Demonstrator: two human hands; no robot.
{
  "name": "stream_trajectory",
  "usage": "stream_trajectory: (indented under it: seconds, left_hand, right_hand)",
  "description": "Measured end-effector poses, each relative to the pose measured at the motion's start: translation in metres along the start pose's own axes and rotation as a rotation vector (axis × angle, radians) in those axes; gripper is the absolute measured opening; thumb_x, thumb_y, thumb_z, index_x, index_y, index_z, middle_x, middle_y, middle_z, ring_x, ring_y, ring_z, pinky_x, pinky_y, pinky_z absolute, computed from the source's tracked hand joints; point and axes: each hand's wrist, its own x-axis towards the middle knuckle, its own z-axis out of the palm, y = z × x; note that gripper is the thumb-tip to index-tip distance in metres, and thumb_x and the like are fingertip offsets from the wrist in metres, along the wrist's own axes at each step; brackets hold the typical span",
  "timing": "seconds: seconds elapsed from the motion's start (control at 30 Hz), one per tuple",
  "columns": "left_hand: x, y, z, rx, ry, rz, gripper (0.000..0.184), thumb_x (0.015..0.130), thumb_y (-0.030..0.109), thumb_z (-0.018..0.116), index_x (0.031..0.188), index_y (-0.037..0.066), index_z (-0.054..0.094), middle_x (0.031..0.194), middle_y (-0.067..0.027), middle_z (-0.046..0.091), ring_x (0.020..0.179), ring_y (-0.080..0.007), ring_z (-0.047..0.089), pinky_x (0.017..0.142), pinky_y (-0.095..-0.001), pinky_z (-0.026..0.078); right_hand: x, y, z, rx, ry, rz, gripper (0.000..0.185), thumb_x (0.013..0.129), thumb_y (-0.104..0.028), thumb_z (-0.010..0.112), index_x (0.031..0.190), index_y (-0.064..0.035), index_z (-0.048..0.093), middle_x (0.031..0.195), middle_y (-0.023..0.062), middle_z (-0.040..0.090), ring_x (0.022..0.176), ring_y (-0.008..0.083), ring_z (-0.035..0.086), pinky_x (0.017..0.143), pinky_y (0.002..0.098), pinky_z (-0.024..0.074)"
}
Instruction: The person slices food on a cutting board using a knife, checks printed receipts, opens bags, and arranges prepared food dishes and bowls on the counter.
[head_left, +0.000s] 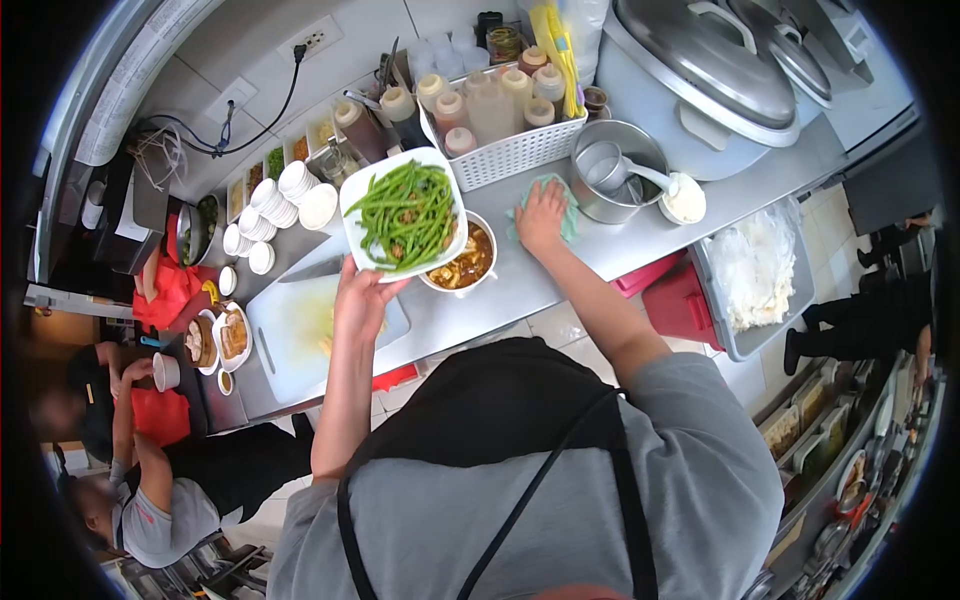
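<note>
In my left hand is a square white plate, raised above the counter and gripped at its near edge. Green beans with bits of browned topping lie heaped on it. Partly hidden under the plate's right side, a white bowl holds brown soup with pale chunks. My right hand presses down on a light green cloth on the steel counter. Just right of that cloth stands a metal pot with a smaller handled metal vessel inside.
A white basket of squeeze bottles stands behind. A cutting board and knife lie left, near stacked white cups. A rice bowl and large lidded cookers are right. Co-workers stand left; another person is right.
</note>
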Motion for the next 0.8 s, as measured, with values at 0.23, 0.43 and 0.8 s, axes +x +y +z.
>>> stream_trajectory:
  seconds: [0.23,0.43,0.8]
  left_hand:
    - [-0.024,0.0,-0.027,0.003,0.052,-0.025,0.047,0.076,-0.002,0.041,0.122,0.002,0.032,0.116,-0.0169,0.047,0.1,-0.0309,0.055,0.08,-0.0396,0.052]
    - [-0.029,0.007,-0.036,-0.018,0.076,0.024,0.044,0.074,-0.004,0.04,0.117,0.0,0.034,0.112,-0.0176,0.049,0.094,-0.0323,0.057,0.078,-0.0407,0.053]
    - [-0.028,0.004,-0.042,-0.035,0.049,0.014,0.048,0.076,-0.002,0.04,0.123,0.001,0.032,0.116,-0.0172,0.047,0.098,-0.031,0.055,0.081,-0.0388,0.052]
  right_hand:
    - [-0.007,0.024,0.028,0.444,-0.33,-0.176,0.036,0.063,-0.007,0.053,0.097,-0.0008,0.06,0.1,0.0184,0.057,0.099,0.0347,0.051,0.09,0.037,0.0385]
    - [0.056,0.022,-0.054,0.453,-0.25,-0.033,0.03,0.066,-0.006,0.052,0.095,-0.0022,0.061,0.105,0.0202,0.053,0.098,0.0367,0.049,0.085,0.0415,0.0409]
    - [0.043,0.026,-0.032,0.577,-0.871,-0.349,0.032,0.063,-0.004,0.052,0.094,-0.0068,0.062,0.105,0.0141,0.056,0.098,0.0333,0.049,0.087,0.0368,0.0405]
